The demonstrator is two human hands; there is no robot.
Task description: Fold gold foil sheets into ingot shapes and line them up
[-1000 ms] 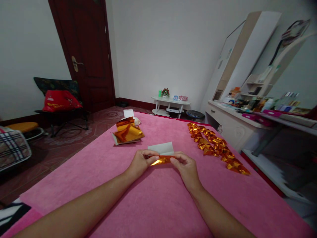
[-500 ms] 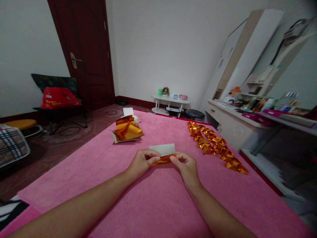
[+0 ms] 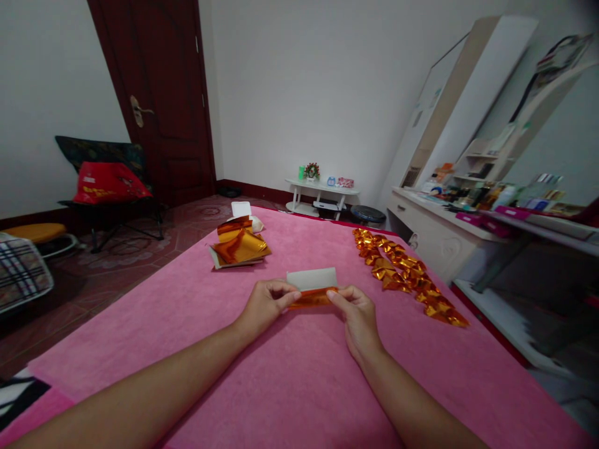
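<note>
A sheet of gold foil paper (image 3: 312, 298) is held between my two hands just above the pink cover (image 3: 290, 386). Its near edge is folded over with the shiny gold side out, and the pale backing stands up behind the fold. My left hand (image 3: 271, 300) pinches the left end between thumb and fingers. At the right end, my right hand (image 3: 354, 307) pinches the fold the same way. A loose stack of gold foil sheets (image 3: 241, 248) lies beyond my left hand. Rows of folded gold foil pieces (image 3: 402, 268) lie to the right.
A white dressing table (image 3: 440, 215) crowded with bottles stands along the right side. Against the far wall is a small white table (image 3: 322, 185) with a potted plant. On the left, a folding chair (image 3: 105, 153) holds a red bag (image 3: 110, 184), near a dark red door (image 3: 159, 93).
My right hand has slid slightly right along the folded edge, and its thumb is farther from the left thumb. More of the gold strip shows between them.
</note>
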